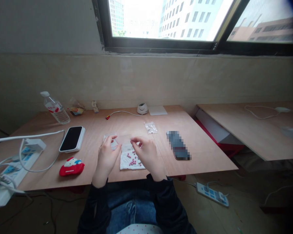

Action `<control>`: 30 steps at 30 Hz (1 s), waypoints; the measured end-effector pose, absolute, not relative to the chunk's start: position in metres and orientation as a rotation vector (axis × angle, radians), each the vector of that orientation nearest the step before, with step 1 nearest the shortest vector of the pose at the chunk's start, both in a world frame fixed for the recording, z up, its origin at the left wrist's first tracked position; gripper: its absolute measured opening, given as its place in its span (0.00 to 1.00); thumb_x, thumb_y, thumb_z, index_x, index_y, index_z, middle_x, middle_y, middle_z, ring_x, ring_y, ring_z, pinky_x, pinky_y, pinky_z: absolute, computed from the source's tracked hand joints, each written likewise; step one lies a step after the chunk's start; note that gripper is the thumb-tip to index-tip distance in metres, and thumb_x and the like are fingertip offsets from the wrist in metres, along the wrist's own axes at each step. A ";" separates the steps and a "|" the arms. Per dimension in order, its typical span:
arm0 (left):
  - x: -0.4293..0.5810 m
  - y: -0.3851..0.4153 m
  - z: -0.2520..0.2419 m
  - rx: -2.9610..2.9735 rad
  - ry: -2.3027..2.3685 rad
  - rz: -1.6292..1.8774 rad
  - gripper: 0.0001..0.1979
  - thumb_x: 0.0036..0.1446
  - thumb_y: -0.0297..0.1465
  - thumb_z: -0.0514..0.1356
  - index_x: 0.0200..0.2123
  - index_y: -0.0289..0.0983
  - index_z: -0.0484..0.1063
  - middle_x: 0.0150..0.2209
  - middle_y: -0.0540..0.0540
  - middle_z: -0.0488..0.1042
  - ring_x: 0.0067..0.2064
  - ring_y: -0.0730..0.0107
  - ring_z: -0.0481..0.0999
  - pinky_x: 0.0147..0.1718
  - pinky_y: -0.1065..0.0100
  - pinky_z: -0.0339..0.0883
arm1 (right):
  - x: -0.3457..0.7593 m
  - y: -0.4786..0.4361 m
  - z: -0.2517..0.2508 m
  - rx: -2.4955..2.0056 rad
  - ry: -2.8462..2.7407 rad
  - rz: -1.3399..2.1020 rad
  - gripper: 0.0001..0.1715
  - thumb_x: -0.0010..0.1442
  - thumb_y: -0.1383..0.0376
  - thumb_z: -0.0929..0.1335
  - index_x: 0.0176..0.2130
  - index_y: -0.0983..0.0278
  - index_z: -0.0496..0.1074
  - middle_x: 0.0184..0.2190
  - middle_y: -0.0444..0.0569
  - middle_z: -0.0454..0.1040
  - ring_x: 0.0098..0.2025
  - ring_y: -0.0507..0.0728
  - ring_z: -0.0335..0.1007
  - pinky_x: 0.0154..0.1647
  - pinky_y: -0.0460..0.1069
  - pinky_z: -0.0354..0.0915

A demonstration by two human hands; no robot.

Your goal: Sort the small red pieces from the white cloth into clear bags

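Note:
Pink beads [132,160] lie scattered on a white tissue [124,165] near the table's front edge. My left hand [107,159] is raised at the tissue's left side, fingers curled toward the thumb around something thin that I cannot make out. Behind those fingers is a clear plastic bag [110,138]. Above the tissue's right part, my right hand [147,156] pinches thumb and forefinger together; whatever is between the tips is too small to name. This hand hides some of the tissue and beads. The two hands are a short way apart.
A small clear packet [150,127] lies beyond my right hand, with a dark phone [178,146] to its right. On the left are a red pouch [71,167], a white-cased device [72,139], a power strip [26,159] with cables and a water bottle [57,110]. A dome camera [142,109] stands behind.

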State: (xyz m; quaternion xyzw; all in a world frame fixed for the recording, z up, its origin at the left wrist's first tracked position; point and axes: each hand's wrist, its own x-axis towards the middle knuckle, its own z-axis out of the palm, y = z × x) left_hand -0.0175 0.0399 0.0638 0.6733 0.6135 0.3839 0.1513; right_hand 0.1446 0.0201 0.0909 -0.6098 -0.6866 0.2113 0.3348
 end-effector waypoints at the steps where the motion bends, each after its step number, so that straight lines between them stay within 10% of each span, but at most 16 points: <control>1: -0.017 0.039 0.065 1.888 1.736 1.118 0.15 0.51 0.31 0.59 0.45 0.38 0.67 0.44 0.44 0.72 0.47 0.60 0.72 0.47 0.59 0.66 | 0.144 0.020 0.090 -1.598 -1.743 0.566 0.14 0.62 0.62 0.60 0.40 0.59 0.74 0.35 0.46 0.77 0.34 0.54 0.71 0.40 0.49 0.59; 20: -0.020 0.040 0.060 1.646 1.595 1.161 0.07 0.48 0.29 0.58 0.33 0.36 0.70 0.33 0.46 0.75 0.36 0.65 0.76 0.36 0.63 0.71 | 0.132 0.017 0.090 -1.784 -1.744 0.529 0.12 0.59 0.68 0.61 0.36 0.60 0.73 0.37 0.47 0.78 0.41 0.58 0.71 0.45 0.51 0.54; 30: -0.025 0.047 0.044 1.612 1.552 1.029 0.19 0.48 0.37 0.61 0.43 0.37 0.69 0.42 0.43 0.74 0.40 0.64 0.75 0.40 0.64 0.69 | 0.134 0.017 0.091 -1.546 -1.586 0.691 0.12 0.59 0.67 0.61 0.39 0.59 0.71 0.38 0.46 0.76 0.40 0.55 0.71 0.41 0.49 0.60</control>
